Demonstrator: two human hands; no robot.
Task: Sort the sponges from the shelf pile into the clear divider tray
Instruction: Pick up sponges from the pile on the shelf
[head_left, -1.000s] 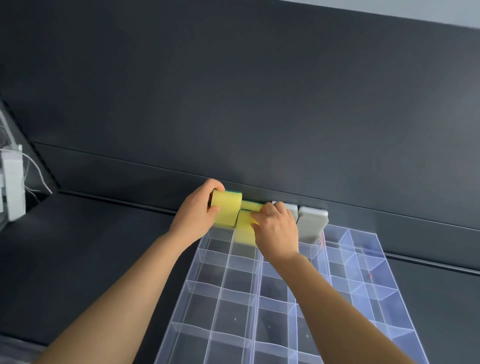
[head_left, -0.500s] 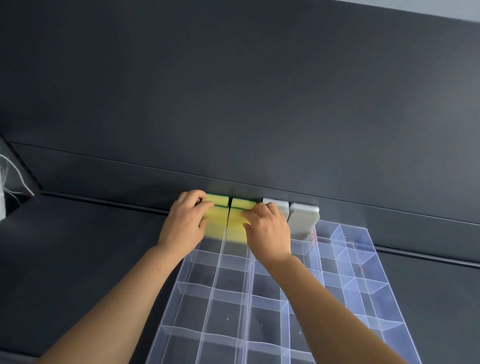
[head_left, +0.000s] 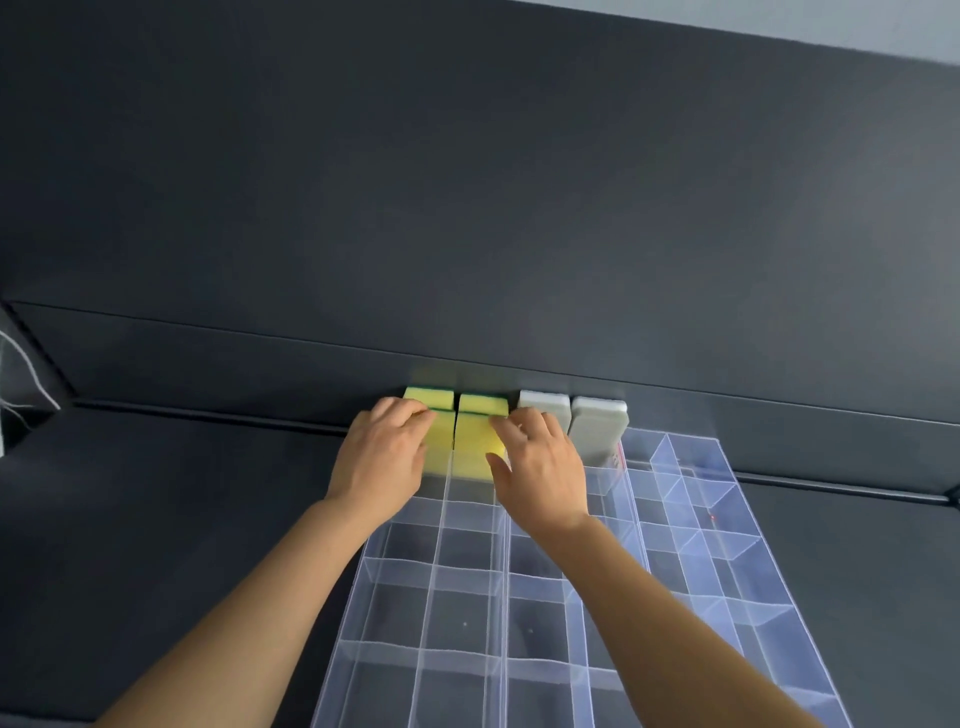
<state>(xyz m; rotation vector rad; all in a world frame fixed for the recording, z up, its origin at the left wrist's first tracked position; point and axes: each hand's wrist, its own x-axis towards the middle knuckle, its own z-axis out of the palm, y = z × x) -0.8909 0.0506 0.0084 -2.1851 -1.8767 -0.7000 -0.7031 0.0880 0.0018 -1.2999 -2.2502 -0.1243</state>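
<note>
The dark shelf (head_left: 182, 493) is matt and flat, with a plain back panel rising at 12 o'clock. On it the tray (head_left: 691, 525) runs from 6 towards 12: clear, thin-walled hard plastic, a grid of square cells, most of them bare.

A second ago the left hand (head_left: 382, 462) held a yellow block lifted over the tray's 11 o'clock corner; now that block is down in its cell, flush beside its neighbour. So one more piece looks sorted, and the far row is filling from 11 to 1.

The left hand's fingers bend over the seated block's top; the thumb is hidden, so I cannot tell whether it pinches or only presses. The right hand (head_left: 540, 473) is loosely spread, fingertips resting on the neighbouring block.

The yellow sponges (head_left: 475, 441) stand on edge at 11 to 12: soft, porous rectangles, the rear ones showing a green scouring layer. The grey sponges (head_left: 597, 423), round-cornered and smoother, stand at 1 o'clock.
</note>
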